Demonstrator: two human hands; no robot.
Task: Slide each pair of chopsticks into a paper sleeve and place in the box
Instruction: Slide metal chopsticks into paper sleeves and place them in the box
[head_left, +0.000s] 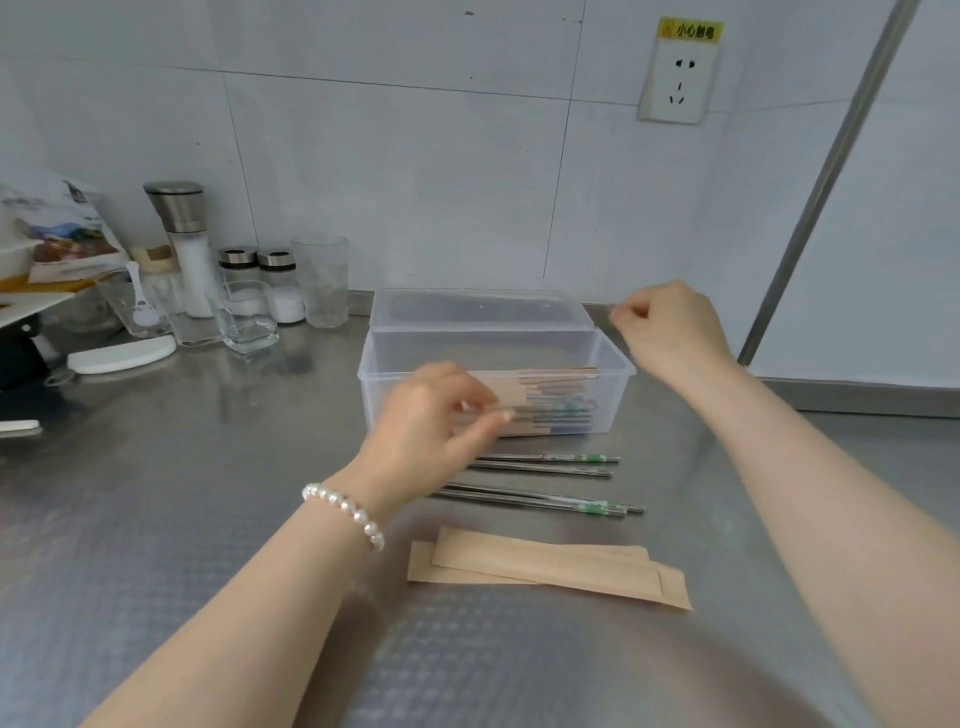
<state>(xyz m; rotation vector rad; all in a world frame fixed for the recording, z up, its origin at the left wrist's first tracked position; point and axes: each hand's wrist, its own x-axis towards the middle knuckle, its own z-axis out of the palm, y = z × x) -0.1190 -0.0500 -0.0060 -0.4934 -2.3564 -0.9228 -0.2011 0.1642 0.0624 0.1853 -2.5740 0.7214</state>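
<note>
A clear plastic box (613, 395) stands mid-table with its lid (480, 309) folded open behind it. Several sleeved chopsticks (563, 397) lie inside, seen through the front wall. My left hand (439, 415), blurred and with a pearl bracelet on the wrist, hovers at the box's front left with fingers loosely curled and nothing visible in them. My right hand (670, 327) is loosely closed and holds nothing, above the box's back right corner. Two pairs of bare metal chopsticks (550, 462) (550, 501) lie in front of the box. Two brown paper sleeves (550, 566) overlap nearer to me.
At the back left stand a salt grinder (184, 244), shaker jars (278, 286), drinking glasses (322, 280) and a white lid (122, 356). A metal pole (826, 171) rises at the right. A wall socket (678, 78) is above. The table is patterned steel (208, 519).
</note>
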